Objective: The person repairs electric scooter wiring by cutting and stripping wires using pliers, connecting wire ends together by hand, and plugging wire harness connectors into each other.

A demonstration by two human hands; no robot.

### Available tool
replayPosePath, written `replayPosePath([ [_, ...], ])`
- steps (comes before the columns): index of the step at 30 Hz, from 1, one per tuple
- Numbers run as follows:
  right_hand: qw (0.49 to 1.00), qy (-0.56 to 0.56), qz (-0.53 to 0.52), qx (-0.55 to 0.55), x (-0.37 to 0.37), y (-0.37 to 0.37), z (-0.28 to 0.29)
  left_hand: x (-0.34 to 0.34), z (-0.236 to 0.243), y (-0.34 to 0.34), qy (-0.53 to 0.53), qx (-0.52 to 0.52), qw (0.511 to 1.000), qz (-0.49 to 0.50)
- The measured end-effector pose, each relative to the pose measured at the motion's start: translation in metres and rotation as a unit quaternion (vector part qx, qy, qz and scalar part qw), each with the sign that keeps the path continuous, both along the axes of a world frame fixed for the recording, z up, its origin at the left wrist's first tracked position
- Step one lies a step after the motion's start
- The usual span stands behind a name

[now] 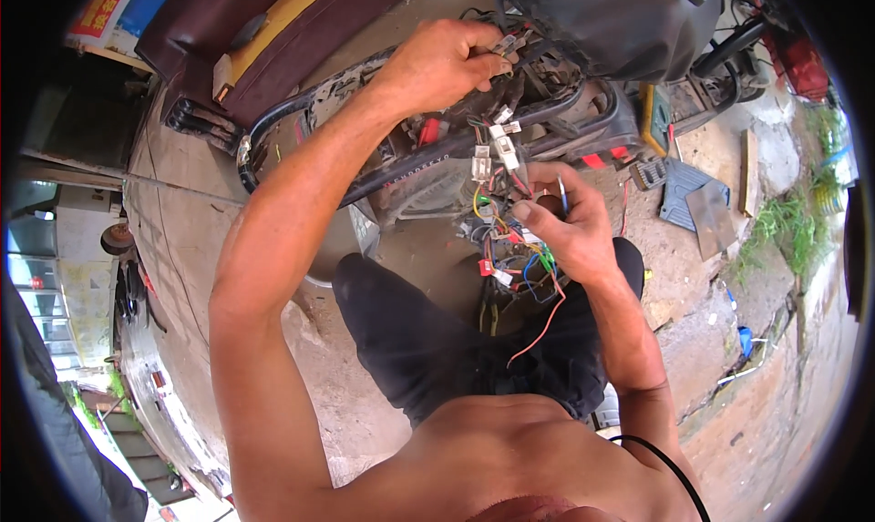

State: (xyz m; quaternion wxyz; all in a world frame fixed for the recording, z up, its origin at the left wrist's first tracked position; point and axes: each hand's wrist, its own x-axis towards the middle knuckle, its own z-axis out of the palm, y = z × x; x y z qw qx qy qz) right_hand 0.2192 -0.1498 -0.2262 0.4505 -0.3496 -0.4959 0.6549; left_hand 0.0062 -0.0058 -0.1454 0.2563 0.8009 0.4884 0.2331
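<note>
My left hand reaches up to the far side of the frame, its fingers closed on a clear plug connector with wires. Lower down, my right hand is closed, thumb and fingertips pinching wires of a loose wiring harness. A slim blue-and-white piece shows between its fingers; its kind is unclear. White plug connectors stand between the hands, beside a translucent connector. Below dangle coloured wires, a red connector and a loose pink wire, over my dark trousers.
A black tubular vehicle frame crosses in front of me. Behind it are a maroon padded seat at left and a black cover at right. Grey plates and a wooden strip lie on the ground at right.
</note>
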Motion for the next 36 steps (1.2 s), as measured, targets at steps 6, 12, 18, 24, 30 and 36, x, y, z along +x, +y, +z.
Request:
replayPosePath([
  [6, 0.995, 0.071, 0.074, -0.001, 0.029, 0.025, -0.021, -0.003, -0.007, -0.005, 0.063, 0.116, 0.991, -0.026],
  [12, 0.982, 0.046, 0.18, -0.027, 0.04, 0.053, -0.027, 0.009, 0.011, -0.013, 0.035, 0.129, 0.99, -0.041],
  [18, 0.975, 0.044, 0.213, -0.034, 0.035, 0.064, -0.039, 0.0, 0.003, -0.005, 0.073, 0.177, 0.971, -0.14],
  [24, 0.978, 0.101, 0.176, -0.054, 0.034, 0.062, -0.051, 0.011, 0.009, -0.014, 0.181, 0.162, 0.959, -0.146],
  [30, 0.988, 0.074, 0.123, -0.051, 0.053, 0.058, -0.056, 0.016, 0.007, -0.026, 0.175, 0.205, 0.949, -0.164],
  [36, 0.978, 0.18, 0.015, -0.104, 0.102, 0.038, -0.066, 0.02, 0.002, -0.02, 0.227, 0.185, 0.948, -0.125],
])
